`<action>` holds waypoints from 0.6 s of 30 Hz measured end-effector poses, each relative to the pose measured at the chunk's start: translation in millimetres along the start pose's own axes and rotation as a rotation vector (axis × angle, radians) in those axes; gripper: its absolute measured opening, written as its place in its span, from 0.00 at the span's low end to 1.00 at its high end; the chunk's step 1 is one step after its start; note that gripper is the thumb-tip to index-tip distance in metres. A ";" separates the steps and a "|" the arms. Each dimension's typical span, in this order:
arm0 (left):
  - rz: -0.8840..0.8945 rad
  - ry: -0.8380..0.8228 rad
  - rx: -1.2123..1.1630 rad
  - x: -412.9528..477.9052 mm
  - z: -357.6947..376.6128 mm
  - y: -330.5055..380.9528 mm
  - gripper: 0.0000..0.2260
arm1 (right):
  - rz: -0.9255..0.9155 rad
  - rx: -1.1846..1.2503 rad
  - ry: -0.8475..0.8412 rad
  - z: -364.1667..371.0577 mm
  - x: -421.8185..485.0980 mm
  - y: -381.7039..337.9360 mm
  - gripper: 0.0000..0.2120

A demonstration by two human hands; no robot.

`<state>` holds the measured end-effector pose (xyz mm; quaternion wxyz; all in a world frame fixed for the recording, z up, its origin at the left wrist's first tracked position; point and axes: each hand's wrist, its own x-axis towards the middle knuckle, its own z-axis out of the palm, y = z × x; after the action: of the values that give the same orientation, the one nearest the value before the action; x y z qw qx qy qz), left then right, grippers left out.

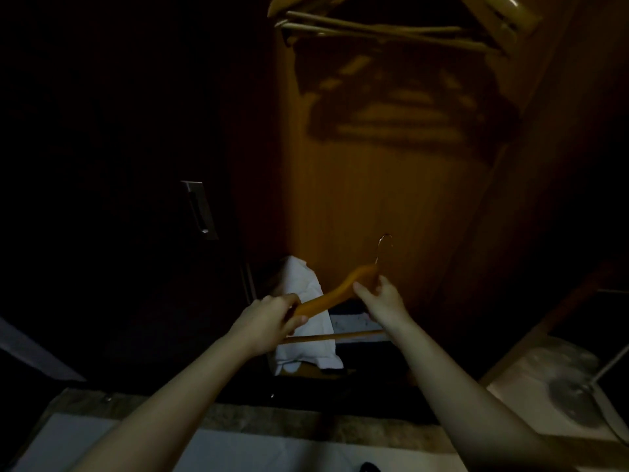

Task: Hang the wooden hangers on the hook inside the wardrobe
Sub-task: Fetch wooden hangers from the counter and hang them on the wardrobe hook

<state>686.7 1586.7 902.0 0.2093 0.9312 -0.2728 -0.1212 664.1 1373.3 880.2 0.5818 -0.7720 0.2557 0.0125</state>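
I hold one wooden hanger (335,294) with both hands in front of the open wardrobe. My left hand (269,313) grips its left end. My right hand (381,298) pinches its middle, just below the metal hook (384,247), which points up. The hanger's lower bar (335,336) shows between my wrists. Several wooden hangers (384,27) hang at the top of the wardrobe, casting a shadow on the brown back panel (374,185). The hook or rail they hang from is out of view.
A white cloth (308,321) lies low inside the wardrobe behind my hands. A dark door with a metal handle (200,209) stands at the left. A pale surface (272,447) runs along the bottom, and a round object (561,379) sits at the lower right.
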 end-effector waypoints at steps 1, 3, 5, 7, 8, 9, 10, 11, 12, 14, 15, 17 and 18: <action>0.003 0.008 0.032 -0.7 1.8 3.9 0.08 | 0.040 0.148 0.012 4.2 -2.2 -0.7 0.34; 0.019 0.015 0.100 -3.3 5.7 14.2 0.10 | 0.103 0.334 0.076 9.6 -0.3 -3.2 0.37; 0.042 0.024 0.136 -5.4 10.4 25.3 0.11 | 0.124 0.337 0.189 15.5 3.7 -7.2 0.39; 0.055 0.045 0.195 -7.4 14.5 35.9 0.12 | 0.151 0.236 0.291 19.9 6.2 -9.4 0.40; 0.062 0.062 0.243 -8.3 16.4 39.8 0.13 | 0.161 0.210 0.319 20.1 7.5 -10.0 0.39; 0.064 0.070 0.275 -9.1 18.2 42.3 0.14 | 0.163 0.213 0.337 18.9 6.0 -12.5 0.37; 0.065 0.071 0.274 -10.4 19.2 43.9 0.15 | 0.156 0.225 0.345 16.6 4.3 -14.6 0.33; 0.064 0.062 0.242 -11.4 18.4 44.8 0.15 | 0.150 0.233 0.348 13.6 2.8 -16.2 0.30; 0.058 0.045 0.171 -11.0 16.7 44.7 0.16 | 0.141 0.232 0.347 9.8 2.7 -17.1 0.27; 0.021 -0.006 -0.035 -5.8 9.4 44.1 0.15 | 0.122 0.240 0.355 1.0 3.4 -18.6 0.22; -0.001 -0.027 -0.131 -0.3 5.8 42.5 0.15 | 0.109 0.260 0.354 -3.9 4.5 -19.6 0.19; -0.027 -0.022 -0.219 11.9 -0.5 37.9 0.14 | 0.091 0.330 0.309 -15.3 6.8 -22.3 0.14; -0.029 -0.001 -0.214 17.7 -3.4 35.8 0.14 | 0.079 0.368 0.259 -21.5 6.8 -24.2 0.13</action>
<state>686.0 1550.6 919.3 0.3058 0.9072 -0.2447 -0.1534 673.9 1355.9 906.6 0.6742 -0.6374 0.3563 -0.1110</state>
